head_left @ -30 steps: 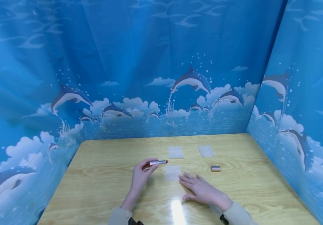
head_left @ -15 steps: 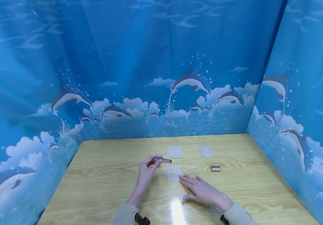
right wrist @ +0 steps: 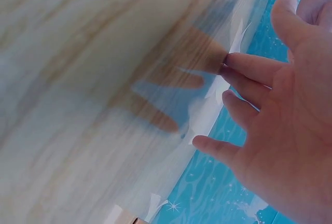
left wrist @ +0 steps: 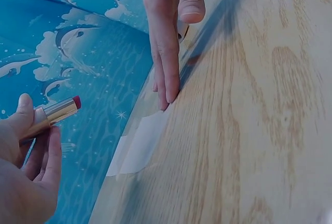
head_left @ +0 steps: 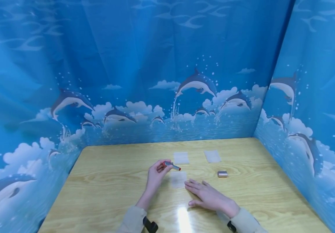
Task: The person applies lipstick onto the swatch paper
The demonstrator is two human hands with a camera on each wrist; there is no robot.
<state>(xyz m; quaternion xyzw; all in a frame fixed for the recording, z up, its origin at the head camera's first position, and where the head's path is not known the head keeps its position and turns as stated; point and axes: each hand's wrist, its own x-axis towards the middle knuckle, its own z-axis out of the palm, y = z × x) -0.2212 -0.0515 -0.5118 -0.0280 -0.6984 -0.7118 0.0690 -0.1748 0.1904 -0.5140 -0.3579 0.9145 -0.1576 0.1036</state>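
Note:
An uncapped lipstick with a red tip is pinched between the thumb and fingers of my left hand. In the head view its tip points right and slightly down, over the far edge of the nearest white paper square. The left wrist view shows the lipstick's shiny metallic tube held up off the table. My right hand lies palm down with straight, spread fingers, its fingertips at the right edge of that square. To the right of it lies the metallic lipstick cap on its side.
Two more white paper squares sit farther back, one behind the nearest and another to its right. The wood-grain table is glossy and reflects light. Blue dolphin-print curtains stand along its back and sides.
My left hand has moved right and slightly away with the lipstick, whose tip has swung from nearly level to slanting down. The right hand has stayed in place.

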